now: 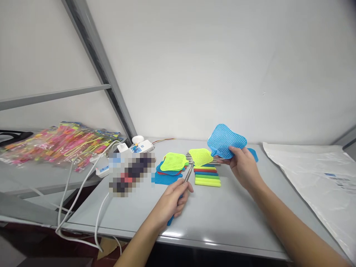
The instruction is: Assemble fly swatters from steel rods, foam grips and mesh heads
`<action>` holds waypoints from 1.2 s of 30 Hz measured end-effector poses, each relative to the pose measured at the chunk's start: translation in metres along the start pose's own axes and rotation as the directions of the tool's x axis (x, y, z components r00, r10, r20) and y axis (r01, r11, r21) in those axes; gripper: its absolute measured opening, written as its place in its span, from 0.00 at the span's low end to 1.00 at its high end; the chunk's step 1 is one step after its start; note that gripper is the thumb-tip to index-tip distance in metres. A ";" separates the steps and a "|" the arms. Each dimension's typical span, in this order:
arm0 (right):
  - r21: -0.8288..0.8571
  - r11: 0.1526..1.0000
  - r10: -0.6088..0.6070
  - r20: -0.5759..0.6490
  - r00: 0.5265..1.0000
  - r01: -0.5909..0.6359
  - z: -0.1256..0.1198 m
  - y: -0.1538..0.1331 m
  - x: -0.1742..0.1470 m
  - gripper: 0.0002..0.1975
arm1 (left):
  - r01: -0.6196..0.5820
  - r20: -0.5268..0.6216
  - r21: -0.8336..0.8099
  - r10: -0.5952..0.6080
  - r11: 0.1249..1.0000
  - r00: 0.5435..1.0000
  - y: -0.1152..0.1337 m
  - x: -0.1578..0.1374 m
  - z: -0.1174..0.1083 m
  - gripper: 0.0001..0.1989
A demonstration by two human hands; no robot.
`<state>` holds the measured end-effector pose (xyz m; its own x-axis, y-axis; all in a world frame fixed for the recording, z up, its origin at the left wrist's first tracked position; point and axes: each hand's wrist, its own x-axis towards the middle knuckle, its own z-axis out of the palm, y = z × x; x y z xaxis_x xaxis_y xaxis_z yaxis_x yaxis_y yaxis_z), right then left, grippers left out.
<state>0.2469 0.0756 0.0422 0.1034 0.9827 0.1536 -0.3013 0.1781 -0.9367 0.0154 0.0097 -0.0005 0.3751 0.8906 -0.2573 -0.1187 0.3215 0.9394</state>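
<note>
My left hand is closed around a telescopic metal rod with a blue handle, its tip pointing up and away from me. My right hand pinches a blue mesh fly swatter head and holds it up, its neck toward the left. The rod tip and the swatter neck are apart. Between the hands lies a yellow-green swatter head. Left of it is a pile of swatter heads, yellow-green on top, with red and blue below. Several coloured handles with metal rods lie in a row.
Another blue piece shows behind my right hand. A white plastic bag covers the table's right side. At left are power strips, white cables, a pixelated object and bagged colourful items beyond a metal post.
</note>
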 end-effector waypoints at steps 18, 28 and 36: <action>0.031 0.993 0.111 0.096 0.989 -0.114 0.006 0.022 -0.023 0.10 | -0.016 0.099 0.095 0.007 0.995 0.995 -0.002 -0.001 0.000 0.19; -0.062 0.981 0.194 0.205 0.959 -0.185 0.003 0.020 -0.022 0.17 | 0.026 0.148 0.063 -0.035 0.998 0.988 0.001 -0.004 -0.001 0.19; -0.115 0.979 0.198 0.317 0.928 -0.169 0.013 0.007 -0.029 0.13 | 0.112 0.220 0.025 -0.115 0.993 0.969 0.020 -0.015 0.000 0.19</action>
<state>0.2291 0.0488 0.0358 -0.2638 0.9629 0.0568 -0.2032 0.0021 -0.9791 0.0072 0.0034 0.0223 0.5796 0.7548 -0.3073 -0.0527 0.4110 0.9101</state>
